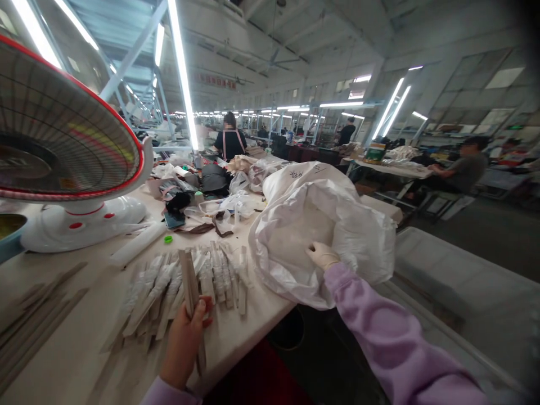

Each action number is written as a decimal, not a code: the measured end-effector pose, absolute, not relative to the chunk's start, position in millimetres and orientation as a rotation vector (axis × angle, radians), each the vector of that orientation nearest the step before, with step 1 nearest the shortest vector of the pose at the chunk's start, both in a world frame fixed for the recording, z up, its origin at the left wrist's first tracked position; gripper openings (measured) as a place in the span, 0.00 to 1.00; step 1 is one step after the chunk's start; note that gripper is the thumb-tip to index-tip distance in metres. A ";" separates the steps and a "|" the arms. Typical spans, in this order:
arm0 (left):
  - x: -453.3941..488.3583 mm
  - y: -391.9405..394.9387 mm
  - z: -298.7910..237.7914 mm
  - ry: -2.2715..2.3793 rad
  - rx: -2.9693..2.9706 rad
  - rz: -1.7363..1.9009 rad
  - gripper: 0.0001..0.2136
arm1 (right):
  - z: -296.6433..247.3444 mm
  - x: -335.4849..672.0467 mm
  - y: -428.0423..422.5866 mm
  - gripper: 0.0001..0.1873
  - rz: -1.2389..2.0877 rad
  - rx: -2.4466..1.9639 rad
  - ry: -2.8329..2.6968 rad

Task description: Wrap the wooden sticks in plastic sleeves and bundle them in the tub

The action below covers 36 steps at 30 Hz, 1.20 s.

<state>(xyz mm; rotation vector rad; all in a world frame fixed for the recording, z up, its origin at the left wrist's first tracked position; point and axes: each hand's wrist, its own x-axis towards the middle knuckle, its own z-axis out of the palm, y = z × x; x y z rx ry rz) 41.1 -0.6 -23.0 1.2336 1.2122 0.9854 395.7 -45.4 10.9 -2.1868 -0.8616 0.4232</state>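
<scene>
My left hand is wrapped round a few long, flat, grey-brown strips, which stand upright at the table's front edge. Behind them lies a pile of similar strip bundles, many wound with clear plastic film. My right hand, in a pale glove, is at the open mouth of a large white woven sack lying on its side. Its fingers are curled together against the pale contents; whatever they may pinch is too small to make out.
A red-rimmed fan stands at left, near loose long strips. Past the pile lie a white roll, a green cap and scraps. Right of the table is a large pale bin. Co-workers sit further off.
</scene>
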 end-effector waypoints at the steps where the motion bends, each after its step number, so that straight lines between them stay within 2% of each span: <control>1: 39.8 -5.7 -21.7 1.212 1.245 0.979 0.21 | 5.7 407.4 -45.2 0.12 0.423 -2.248 -0.826; 4: 37.5 -23.3 -13.3 1.188 1.272 0.927 0.22 | -10.9 420.3 -43.3 0.17 0.454 -2.334 -0.771; 6: 36.6 -33.3 -7.4 1.150 1.286 0.875 0.22 | -15.7 420.2 -43.2 0.17 0.474 -2.300 -0.787; 10: 37.4 -46.9 0.2 1.095 1.281 0.802 0.22 | -6.5 415.3 -49.1 0.12 0.526 -2.082 -0.859; 16: 43.3 -55.1 4.8 0.980 1.320 0.727 0.20 | 19.0 383.8 -53.6 0.17 0.685 -1.726 -0.795; 24: 53.3 -43.5 21.6 1.012 1.430 0.814 0.15 | 48.7 315.7 -61.1 0.16 1.060 -1.390 -0.773; 28: 77.0 -36.4 43.4 0.902 1.466 0.894 0.18 | 58.6 270.5 -64.7 0.15 1.332 -1.220 -0.816; 36: 82.9 -35.7 33.8 0.869 1.313 0.771 0.09 | 48.6 218.4 -59.1 0.17 1.028 -1.230 -0.892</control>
